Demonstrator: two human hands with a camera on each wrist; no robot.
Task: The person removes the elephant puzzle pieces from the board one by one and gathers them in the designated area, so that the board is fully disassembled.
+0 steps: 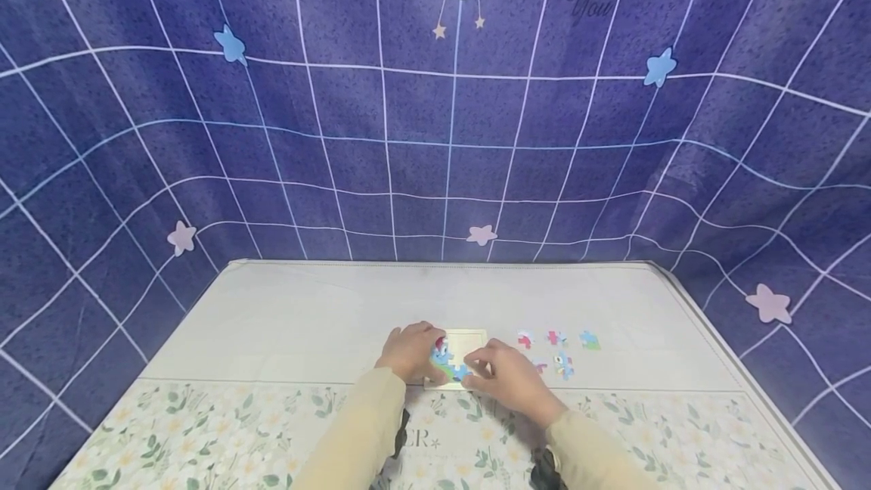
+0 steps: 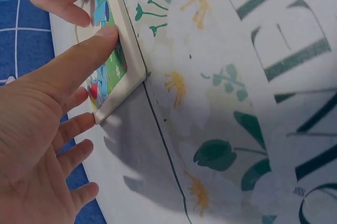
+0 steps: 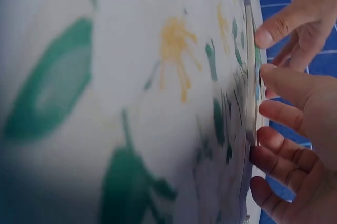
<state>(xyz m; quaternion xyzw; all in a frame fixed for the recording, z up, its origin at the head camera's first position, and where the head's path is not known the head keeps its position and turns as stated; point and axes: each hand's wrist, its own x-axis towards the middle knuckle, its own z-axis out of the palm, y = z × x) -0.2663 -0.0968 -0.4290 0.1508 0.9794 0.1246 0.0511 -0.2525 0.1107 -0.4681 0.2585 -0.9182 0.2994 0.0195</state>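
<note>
both hands at a small puzzle tray [image 1: 469,340] lying flat near the middle of the table [image 1: 286,324], just behind the edge where the floral cloth [image 1: 204,429] begins. left hand [image 1: 410,351] rests on the tray's left side; in the left wrist view its thumb [image 2: 79,61] lies straight along the tray's frame [image 2: 131,61] and the other fingers are loosely spread, gripping nothing. right hand [image 1: 506,376] sits at the tray's near right corner, fingertips pressing on a coloured piece [image 1: 463,373] already in the tray; fingers bent slightly, none seen to wrap around anything. placed pieces [image 2: 108,71] show blue, green and red. five loose pieces [image 1: 558,350] lie scattered on the table just right of the tray, apart from both hands. blue grid backdrop [image 1: 435,134] with stars behind the table.
</note>
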